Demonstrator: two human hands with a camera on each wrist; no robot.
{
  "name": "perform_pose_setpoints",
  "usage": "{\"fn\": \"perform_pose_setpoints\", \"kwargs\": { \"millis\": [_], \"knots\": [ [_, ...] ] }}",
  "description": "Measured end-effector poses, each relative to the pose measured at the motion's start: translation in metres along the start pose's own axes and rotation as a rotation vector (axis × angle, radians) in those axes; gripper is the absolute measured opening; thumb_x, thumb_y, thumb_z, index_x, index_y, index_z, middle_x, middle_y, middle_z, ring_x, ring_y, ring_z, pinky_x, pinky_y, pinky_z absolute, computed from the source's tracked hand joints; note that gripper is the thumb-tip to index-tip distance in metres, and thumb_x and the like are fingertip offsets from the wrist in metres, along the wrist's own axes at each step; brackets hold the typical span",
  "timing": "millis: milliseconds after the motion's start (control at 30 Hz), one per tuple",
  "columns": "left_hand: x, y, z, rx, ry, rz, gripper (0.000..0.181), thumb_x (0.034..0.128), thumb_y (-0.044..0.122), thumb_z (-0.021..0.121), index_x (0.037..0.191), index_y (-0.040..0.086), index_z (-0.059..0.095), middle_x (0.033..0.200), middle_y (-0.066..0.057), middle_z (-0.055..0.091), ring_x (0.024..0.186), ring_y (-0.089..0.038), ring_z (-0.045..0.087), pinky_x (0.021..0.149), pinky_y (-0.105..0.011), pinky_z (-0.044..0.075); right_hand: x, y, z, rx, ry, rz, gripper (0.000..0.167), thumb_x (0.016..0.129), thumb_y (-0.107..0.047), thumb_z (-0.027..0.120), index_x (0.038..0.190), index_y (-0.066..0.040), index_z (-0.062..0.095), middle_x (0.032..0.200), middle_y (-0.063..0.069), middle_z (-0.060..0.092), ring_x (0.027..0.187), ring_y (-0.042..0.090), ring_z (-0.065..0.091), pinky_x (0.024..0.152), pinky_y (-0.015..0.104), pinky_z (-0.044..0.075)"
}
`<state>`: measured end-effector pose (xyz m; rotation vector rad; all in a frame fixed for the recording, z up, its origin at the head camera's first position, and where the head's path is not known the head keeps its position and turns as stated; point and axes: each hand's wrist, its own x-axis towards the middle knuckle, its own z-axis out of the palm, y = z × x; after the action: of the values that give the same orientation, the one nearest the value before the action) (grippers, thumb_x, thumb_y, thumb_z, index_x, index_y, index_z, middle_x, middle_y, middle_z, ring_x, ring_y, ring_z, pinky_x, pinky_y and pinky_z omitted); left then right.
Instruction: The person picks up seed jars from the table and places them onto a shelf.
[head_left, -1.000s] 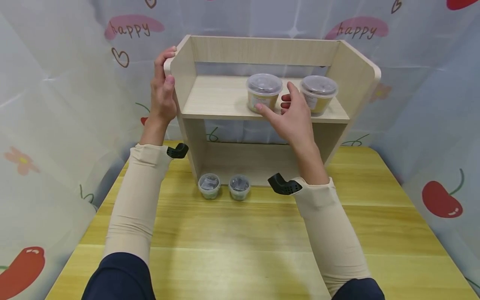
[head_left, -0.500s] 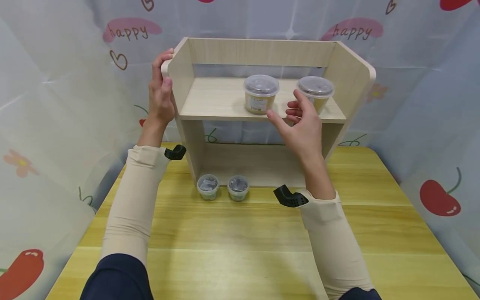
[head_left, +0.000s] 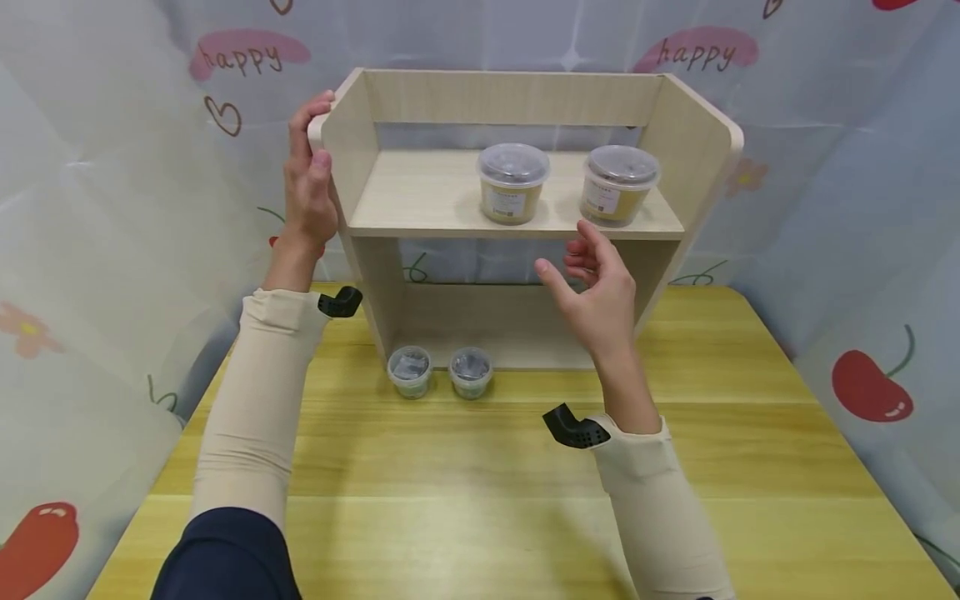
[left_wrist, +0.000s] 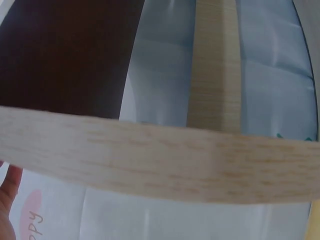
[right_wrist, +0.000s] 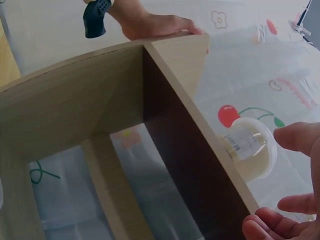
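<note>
At the upper left corner of the wooden shelf [head_left: 510,232], my left hand [head_left: 309,183] grips the side panel, its fingers around the outer edge. My right hand [head_left: 600,296] is just in front of the upper board, fingers loosely bent, thumb apart, holding nothing. Two lidded tubs with labels stand upright on that board: one near the middle [head_left: 513,185], the other [head_left: 619,187] toward the right, above my right fingertips. In the right wrist view, one tub [right_wrist: 250,150] shows beside my right hand [right_wrist: 295,185].
Two smaller lidded cups [head_left: 410,372] [head_left: 471,372] stand side by side on the yellow wooden table [head_left: 450,467], at the front left foot of the shelf. A printed curtain [head_left: 97,167] hangs behind and at both sides.
My right hand has drawn back from between the two tubs, first rightward, then down and toward me. Both tubs remain on the upper board, and my left hand keeps its grip.
</note>
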<state>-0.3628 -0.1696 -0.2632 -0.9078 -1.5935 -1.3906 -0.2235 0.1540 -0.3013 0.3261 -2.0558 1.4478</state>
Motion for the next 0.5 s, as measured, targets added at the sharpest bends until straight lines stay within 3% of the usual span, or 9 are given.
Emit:
{"fn": "perform_pose_setpoints", "kwargs": {
  "millis": [167,333,500],
  "knots": [
    [0.000,0.001,-0.001,0.001,0.000,-0.010,0.084,0.0856,0.062,0.046,0.135,-0.005,0.038,0.145,-0.010,0.046,0.109,-0.022,0.051,0.084,-0.025,0.040,-0.010,0.008,0.001,0.018,-0.007,0.017,0.064,0.083,-0.013,0.077,0.139,0.004,0.050,0.113,0.017,0.059,0.102,0.028,0.060,0.089,0.029,0.050],
    [-0.001,0.001,-0.003,0.043,-0.001,-0.008,0.086,0.0858,0.062,0.044,0.135,-0.007,0.037,0.149,-0.008,0.044,0.121,-0.019,0.049,0.090,-0.025,0.039,-0.021,0.016,0.003,0.007,-0.054,0.031,0.064,0.086,-0.013,0.075,0.141,0.004,0.048,0.116,0.018,0.058,0.105,0.027,0.059,0.091,0.033,0.049],
    [0.001,0.001,-0.002,0.032,-0.025,0.030,0.095,0.0871,0.067,0.042,0.142,-0.011,0.031,0.135,-0.017,0.053,0.101,-0.018,0.052,0.082,-0.024,0.039,-0.030,0.026,0.006,0.007,-0.102,0.038,0.065,0.086,-0.012,0.075,0.142,0.003,0.047,0.117,0.019,0.058,0.106,0.030,0.059,0.093,0.037,0.049]
  ]
}}
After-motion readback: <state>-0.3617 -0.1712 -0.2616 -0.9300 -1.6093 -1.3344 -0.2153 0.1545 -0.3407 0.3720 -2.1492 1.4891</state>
